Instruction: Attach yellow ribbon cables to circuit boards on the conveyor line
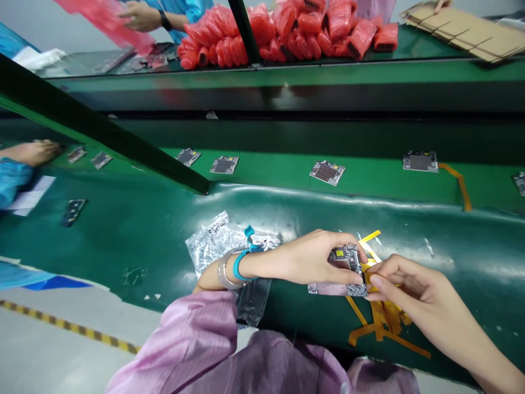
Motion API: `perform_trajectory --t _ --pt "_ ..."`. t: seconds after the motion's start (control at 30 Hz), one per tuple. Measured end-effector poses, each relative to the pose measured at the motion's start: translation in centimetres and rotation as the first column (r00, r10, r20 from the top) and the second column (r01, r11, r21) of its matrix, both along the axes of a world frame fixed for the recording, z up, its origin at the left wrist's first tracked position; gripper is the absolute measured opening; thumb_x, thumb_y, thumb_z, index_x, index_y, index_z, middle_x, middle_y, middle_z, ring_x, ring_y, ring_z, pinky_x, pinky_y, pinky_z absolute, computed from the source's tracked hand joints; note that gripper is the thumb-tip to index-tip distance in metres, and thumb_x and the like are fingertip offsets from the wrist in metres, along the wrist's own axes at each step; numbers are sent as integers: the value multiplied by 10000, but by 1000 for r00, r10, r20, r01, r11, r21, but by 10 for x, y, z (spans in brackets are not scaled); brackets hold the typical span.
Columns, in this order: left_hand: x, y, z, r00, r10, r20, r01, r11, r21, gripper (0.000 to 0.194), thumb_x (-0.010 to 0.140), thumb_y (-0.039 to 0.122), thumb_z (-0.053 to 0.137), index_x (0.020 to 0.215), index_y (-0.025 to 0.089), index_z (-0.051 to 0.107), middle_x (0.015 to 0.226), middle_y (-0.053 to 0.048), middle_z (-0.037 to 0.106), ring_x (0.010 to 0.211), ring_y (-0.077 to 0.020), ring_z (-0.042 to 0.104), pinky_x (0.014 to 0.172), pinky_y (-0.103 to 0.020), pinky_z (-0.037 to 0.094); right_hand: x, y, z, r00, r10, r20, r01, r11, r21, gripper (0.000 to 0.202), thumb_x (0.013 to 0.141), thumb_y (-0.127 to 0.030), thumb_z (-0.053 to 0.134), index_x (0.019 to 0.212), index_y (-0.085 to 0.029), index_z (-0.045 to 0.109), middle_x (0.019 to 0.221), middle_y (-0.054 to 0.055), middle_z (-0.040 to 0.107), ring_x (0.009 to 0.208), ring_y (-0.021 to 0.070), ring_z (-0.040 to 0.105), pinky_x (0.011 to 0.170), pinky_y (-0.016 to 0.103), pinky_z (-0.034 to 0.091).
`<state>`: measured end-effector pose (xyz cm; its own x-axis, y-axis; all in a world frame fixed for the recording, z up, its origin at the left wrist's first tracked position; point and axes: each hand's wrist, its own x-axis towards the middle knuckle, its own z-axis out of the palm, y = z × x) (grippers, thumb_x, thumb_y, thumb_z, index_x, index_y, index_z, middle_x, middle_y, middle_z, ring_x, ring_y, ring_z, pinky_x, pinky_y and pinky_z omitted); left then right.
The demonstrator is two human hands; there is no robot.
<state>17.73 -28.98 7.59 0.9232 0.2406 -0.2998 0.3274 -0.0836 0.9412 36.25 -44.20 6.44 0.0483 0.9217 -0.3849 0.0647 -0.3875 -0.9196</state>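
My left hand (324,257) grips a circuit board (334,287) by its edges, thumb along the near side and fingers over the far side. My right hand (402,287) is closed in a pinch at the board's right edge. Between its fingertips is the end of an orange flex cable (368,269), partly hidden by the fingers. Beneath the hands, a loose pile of orange flex cables (383,317) lies on the green mat. A crumpled silvery clear bag (217,238) rests under my left wrist, which wears a blue strap (238,265).
Several circuit boards lie along the green belt (270,164); one board (420,161) has an orange cable attached. A dark post (164,158) slants across the left. Red-wrapped bundles (287,33) and cardboard (463,30) are on the far bench. A co-worker's hand (39,152) reaches in at left.
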Motion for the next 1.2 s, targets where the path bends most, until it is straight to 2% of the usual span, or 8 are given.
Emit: perform_trajectory --t 0.17,0.33,0.5,0.7,0.87,0.93,1.07,1.2 --pt "1 -1 1 1000 -12 1 12 1000 13 253 886 286 748 1123 215 692 1077 -12 753 918 -162 678 823 -273 497 0 1 1 998 49 37 -50 998 24 286 919 -452 711 746 -225 701 742 19 724 722 176 743 674 261 643" --pt "1 0 0 1000 -6 -3 6 1000 4 263 884 297 751 1125 207 695 1073 -15 754 931 -169 689 823 -272 499 2 3 -2 997 80 -20 -79 996 29 257 936 -445 698 792 -232 699 772 5 725 753 164 735 724 270 633" --pt "0 1 -1 1000 -30 4 30 1000 3 256 892 294 747 1126 206 694 1083 -12 751 941 -162 689 833 -267 496 3 2 -2 995 97 -23 -97 995 6 253 937 -452 710 802 -239 698 778 -2 727 740 152 724 699 243 609" --pt "-1 3 -2 1000 -15 -21 15 1000 14 306 894 375 748 1148 217 682 1126 -24 742 976 -181 683 837 -278 503 0 2 -6 993 68 -94 -72 997 -34 249 944 -479 700 871 -241 712 868 10 744 849 172 729 845 305 645" --pt "-2 3 -1 1000 -11 -17 12 999 41 308 916 356 730 1186 223 667 1122 -19 742 958 -170 687 842 -277 505 -3 1 -8 991 27 -135 -38 996 -86 257 938 -492 704 902 -238 710 897 9 729 882 178 723 909 351 653" --pt "-2 2 -2 1000 -14 -21 14 999 40 324 916 376 727 1198 230 666 1103 -20 743 943 -172 688 829 -279 508 -3 -1 -9 995 39 -97 -46 996 -73 260 943 -487 695 884 -235 711 851 3 724 834 167 719 876 325 654" --pt "-3 1 -2 999 -3 -38 4 999 32 355 898 444 733 1176 231 674 1021 -16 740 885 -168 680 788 -276 513 -4 -3 -9 998 61 26 -60 998 -34 264 949 -464 674 842 -226 709 793 15 750 744 160 723 710 247 612" --pt "-2 0 -3 999 7 -33 -5 998 56 312 893 444 723 1111 224 683 1022 -16 732 889 -167 664 804 -282 511 -6 -2 -8 995 54 78 -52 998 -30 268 936 -457 665 812 -220 690 757 28 754 693 167 715 623 247 557"
